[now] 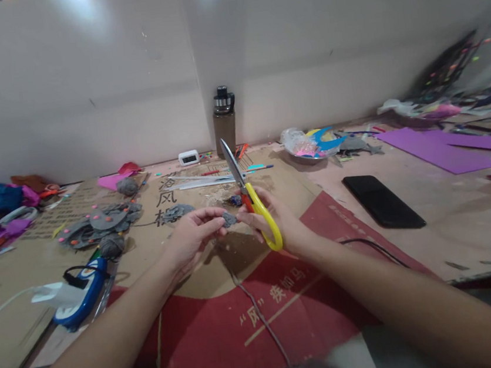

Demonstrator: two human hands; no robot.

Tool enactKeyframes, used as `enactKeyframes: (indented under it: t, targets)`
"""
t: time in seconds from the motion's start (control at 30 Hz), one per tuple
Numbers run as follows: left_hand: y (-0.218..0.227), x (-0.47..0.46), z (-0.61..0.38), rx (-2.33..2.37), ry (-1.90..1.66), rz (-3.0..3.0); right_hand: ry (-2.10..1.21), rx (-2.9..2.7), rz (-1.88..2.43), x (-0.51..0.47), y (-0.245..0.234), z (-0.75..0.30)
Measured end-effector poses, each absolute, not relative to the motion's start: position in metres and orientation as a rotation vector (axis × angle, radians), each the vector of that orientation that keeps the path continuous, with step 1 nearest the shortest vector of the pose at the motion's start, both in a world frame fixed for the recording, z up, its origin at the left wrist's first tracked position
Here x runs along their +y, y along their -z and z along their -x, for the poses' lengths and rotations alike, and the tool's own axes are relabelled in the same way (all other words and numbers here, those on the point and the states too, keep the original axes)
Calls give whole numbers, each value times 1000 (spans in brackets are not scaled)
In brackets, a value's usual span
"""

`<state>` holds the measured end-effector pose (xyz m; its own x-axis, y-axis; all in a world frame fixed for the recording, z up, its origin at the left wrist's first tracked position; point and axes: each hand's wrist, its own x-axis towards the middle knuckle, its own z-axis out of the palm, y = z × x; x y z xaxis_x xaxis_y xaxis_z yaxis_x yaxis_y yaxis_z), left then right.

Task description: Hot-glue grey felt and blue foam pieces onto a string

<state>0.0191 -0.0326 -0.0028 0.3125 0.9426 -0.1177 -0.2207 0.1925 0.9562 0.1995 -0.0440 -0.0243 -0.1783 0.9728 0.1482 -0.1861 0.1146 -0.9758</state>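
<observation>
We have a small grey piece point(229, 219) pinched between the thumb and forefinger of our left hand point(194, 236), in front of us above the cardboard point(196, 337) on the bench point(463, 224). Our right hand point(284, 220) is curled around the yellow handle of the scissors point(251, 194), its thumb and fingertips drawn in close to the same grey piece; whether they grip it too, we cannot tell. The blades lie together and point up toward 11 o'clock. A strand of grey yarn point(260, 312) trails below our hands toward 5 o'clock, over the red part of the cardboard

Around the grey piece, we see a bottle point(225, 130) at 12 o'clock, a bowl point(309, 158) of bits and plastic at 2 and a black phone point(383, 201) at 3. Grey scraps with pink dots point(105, 219) lie at 9, beside a ball of yarn point(111, 246), and a blue-and-white power strip point(79, 300) sits at 8
</observation>
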Motion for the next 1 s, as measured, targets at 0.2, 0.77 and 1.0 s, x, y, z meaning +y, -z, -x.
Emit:
enactKeyframes:
  t: [0.2, 0.77, 1.0]
  targets:
    - [3, -24, -10, 889, -1136, -945, -1062, -1513, 933, -43, 24, -206]
    - [-2, -20, -7, 817, -1377, -1166, -268, -2126, 1209, -51, 11, -214]
    - [-5, -20, -4, 781, -1392, -1192, -284, -2145, 1177, -49, 9, -216]
